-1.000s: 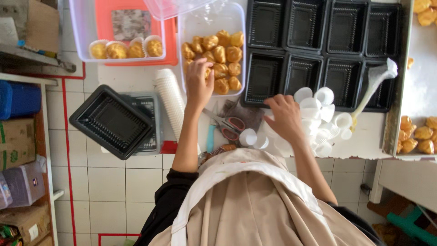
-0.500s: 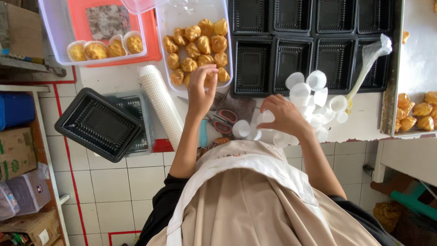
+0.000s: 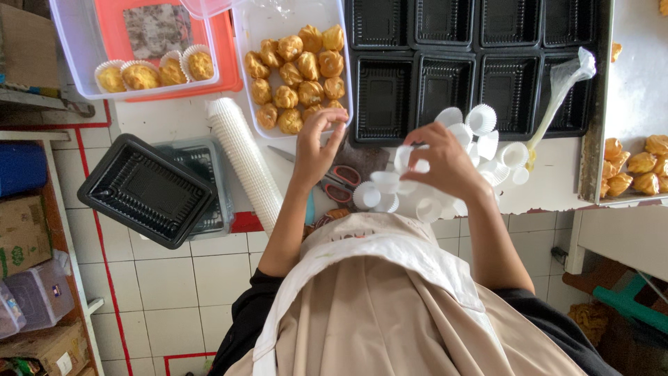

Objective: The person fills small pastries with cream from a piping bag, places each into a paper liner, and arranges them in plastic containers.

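A clear tub holds several golden cream puffs. My left hand reaches to the tub's near edge, and its fingertips pinch a puff in the nearest row. My right hand hovers over a loose heap of white paper cups on the counter. It grips one paper cup between thumb and fingers. Both arms come up from my beige apron at the bottom of the view.
Empty black plastic trays lie in rows behind the cups. A piping bag rests to the right, near more puffs. A nested stack of white cups, red-handled scissors and a black tray sit left. Puffs in cups fill a far-left tub.
My left hand has drawn back from the middle of the puffs to the tub's near edge. My right hand has lifted a paper cup from the heap. The view shifted slightly.
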